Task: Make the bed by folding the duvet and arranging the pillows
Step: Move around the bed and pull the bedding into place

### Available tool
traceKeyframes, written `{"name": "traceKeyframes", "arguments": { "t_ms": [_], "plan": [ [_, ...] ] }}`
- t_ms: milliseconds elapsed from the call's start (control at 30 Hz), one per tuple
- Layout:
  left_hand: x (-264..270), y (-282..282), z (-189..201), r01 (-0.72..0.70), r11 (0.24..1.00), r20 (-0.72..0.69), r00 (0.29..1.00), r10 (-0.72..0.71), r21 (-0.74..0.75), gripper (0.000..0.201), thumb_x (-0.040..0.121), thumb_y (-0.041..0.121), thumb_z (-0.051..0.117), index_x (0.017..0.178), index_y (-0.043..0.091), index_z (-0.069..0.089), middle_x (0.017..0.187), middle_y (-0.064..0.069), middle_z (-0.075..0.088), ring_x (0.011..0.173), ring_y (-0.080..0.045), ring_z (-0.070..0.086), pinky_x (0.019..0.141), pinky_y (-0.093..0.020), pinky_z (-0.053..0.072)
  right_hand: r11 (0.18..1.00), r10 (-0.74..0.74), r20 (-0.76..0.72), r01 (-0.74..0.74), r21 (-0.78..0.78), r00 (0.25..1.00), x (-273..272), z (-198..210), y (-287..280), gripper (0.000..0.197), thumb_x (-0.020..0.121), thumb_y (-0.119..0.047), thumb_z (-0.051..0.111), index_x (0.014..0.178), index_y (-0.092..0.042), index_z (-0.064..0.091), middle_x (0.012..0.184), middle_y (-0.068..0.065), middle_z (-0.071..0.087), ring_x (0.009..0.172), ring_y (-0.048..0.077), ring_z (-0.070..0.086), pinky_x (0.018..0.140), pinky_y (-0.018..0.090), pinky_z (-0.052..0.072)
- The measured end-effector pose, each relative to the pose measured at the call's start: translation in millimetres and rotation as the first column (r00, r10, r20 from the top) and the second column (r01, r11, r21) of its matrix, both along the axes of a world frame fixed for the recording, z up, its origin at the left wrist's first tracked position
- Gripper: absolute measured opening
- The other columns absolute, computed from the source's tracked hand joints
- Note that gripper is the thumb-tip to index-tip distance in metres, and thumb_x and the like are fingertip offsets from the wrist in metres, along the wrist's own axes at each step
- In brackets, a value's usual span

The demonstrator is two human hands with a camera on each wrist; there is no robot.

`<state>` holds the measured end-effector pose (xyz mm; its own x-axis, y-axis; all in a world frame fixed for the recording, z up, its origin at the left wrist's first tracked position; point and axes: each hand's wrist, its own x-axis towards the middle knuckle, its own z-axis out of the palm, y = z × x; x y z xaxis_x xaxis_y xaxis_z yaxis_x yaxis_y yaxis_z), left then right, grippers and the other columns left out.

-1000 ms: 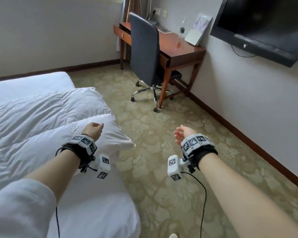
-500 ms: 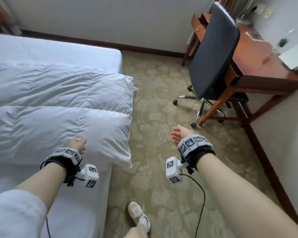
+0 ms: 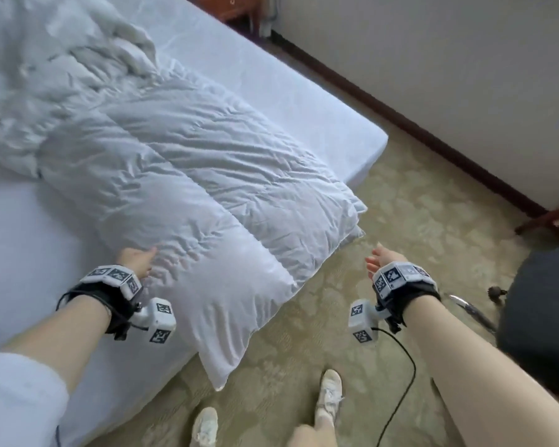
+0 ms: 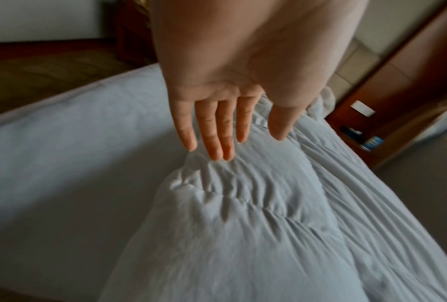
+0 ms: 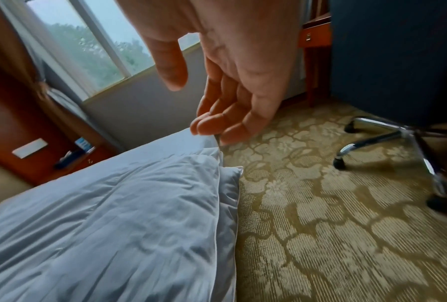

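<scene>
Bed (image 3: 304, 101) now fills view; a second ago desk and chair did. Folded duvet (image 3: 188, 175) lies across mattress, corner overhanging carpet (image 3: 384, 227). Left hand (image 3: 136, 260) reaches duvet edge, fingers straight, gripping nothing. Right hand (image 3: 381, 258) relaxed, empty, over carpet. Likely next: another fold.

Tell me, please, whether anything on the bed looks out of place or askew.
Yes: the folded duvet lies diagonally, its near corner hanging past the mattress edge over the carpet, and its far end is bunched up.
</scene>
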<state>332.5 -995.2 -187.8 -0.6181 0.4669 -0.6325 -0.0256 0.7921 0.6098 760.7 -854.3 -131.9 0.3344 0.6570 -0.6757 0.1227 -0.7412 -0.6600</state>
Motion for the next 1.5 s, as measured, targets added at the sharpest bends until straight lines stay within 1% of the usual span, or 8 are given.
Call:
{"name": "traceKeyframes", "arguments": {
  "t_ms": [167,333,600,733,867,967,1233,1500],
  "plan": [
    [30,-24,-22,-0.261,0.959,-0.04,0.965,0.258,-0.108,0.034,0.091,0.037,0.056,0.074,0.007,0.057,0.061,-0.014,0.055,0.055,-0.024,0.048,0.066,-0.03,0.04,0.957,0.291,0.104,-0.286,-0.055,0.951,41,-69,129,0.034,0.089,-0.036,0.054,0.078,-0.004,0.061,0.071,0.008,0.061,0.066,0.024,0.058,0.084,0.039,0.049],
    [94,-30,-55,-0.408,0.883,-0.025,0.91,0.414,-0.232,0.038,0.084,0.042,0.062,0.098,0.007,0.063,0.103,-0.021,0.063,0.099,-0.035,0.061,0.09,-0.045,0.047,0.817,0.576,0.298,-0.55,-0.174,0.761,54,-87,185,0.041,0.088,-0.003,0.053,0.129,-0.001,0.05,0.109,0.016,0.061,0.097,0.028,0.061,0.086,0.033,0.046],
    [166,-54,-97,-0.603,0.691,-0.154,0.787,0.598,-0.398,0.119,0.053,0.081,0.061,0.14,0.005,0.034,0.142,-0.022,0.043,0.123,-0.043,0.049,0.106,-0.051,0.038,0.697,0.676,0.521,-0.681,-0.224,0.521,50,-147,235,0.079,0.086,-0.011,0.059,0.149,-0.014,0.011,0.15,0.018,0.026,0.132,0.036,0.036,0.109,0.046,0.034],
    [167,-37,-118,-0.587,0.714,-0.166,0.803,0.572,-0.381,0.136,0.046,0.095,0.042,0.147,0.007,0.022,0.155,-0.016,0.022,0.141,-0.035,0.027,0.118,-0.045,0.02,0.491,0.766,0.594,-0.819,-0.296,0.245,35,-180,261,0.081,0.086,-0.005,0.055,0.149,-0.026,0.008,0.144,0.02,0.033,0.127,0.04,0.04,0.105,0.051,0.036],
    [181,-20,-114,-0.629,0.703,-0.226,0.776,0.588,-0.333,0.088,0.084,0.061,0.049,0.144,0.0,0.028,0.152,-0.02,0.028,0.138,-0.035,0.033,0.112,-0.036,0.025,0.341,0.858,0.504,-0.842,-0.419,0.097,19,-187,263,0.027,0.095,-0.013,0.04,0.119,-0.007,0.05,0.122,0.022,0.057,0.092,0.033,0.052,0.079,0.035,0.039],
    [191,-20,-96,-0.638,0.696,-0.25,0.77,0.587,-0.329,0.077,0.089,0.048,0.053,0.14,-0.006,0.032,0.147,-0.024,0.035,0.134,-0.038,0.037,0.108,-0.037,0.029,0.273,0.87,0.493,-0.839,-0.47,0.006,22,-172,254,0.016,0.095,-0.014,0.039,0.097,-0.007,0.053,0.117,0.023,0.06,0.083,0.028,0.048,0.076,0.034,0.038],
    [207,-17,-4,-0.617,0.749,-0.29,0.782,0.552,-0.24,0.062,0.093,0.03,0.052,0.136,-0.011,0.035,0.142,-0.029,0.04,0.129,-0.043,0.041,0.104,-0.041,0.033,0.141,0.827,0.546,-0.891,-0.432,-0.134,62,-73,250,0.033,0.082,-0.022,0.058,0.113,-0.01,0.053,0.096,0.016,0.06,0.095,0.035,0.059,0.073,0.033,0.041],
    [262,-84,59,-0.641,0.76,-0.392,0.73,0.559,-0.109,0.047,0.093,0.02,0.051,0.129,-0.01,0.045,0.133,-0.03,0.049,0.121,-0.045,0.048,0.102,-0.046,0.037,0.066,0.666,0.71,-0.931,-0.359,-0.226,144,-6,217,0.019,0.09,-0.012,0.041,0.107,-0.008,0.049,0.092,0.018,0.064,0.079,0.03,0.06,0.07,0.033,0.048]
  ]
}}
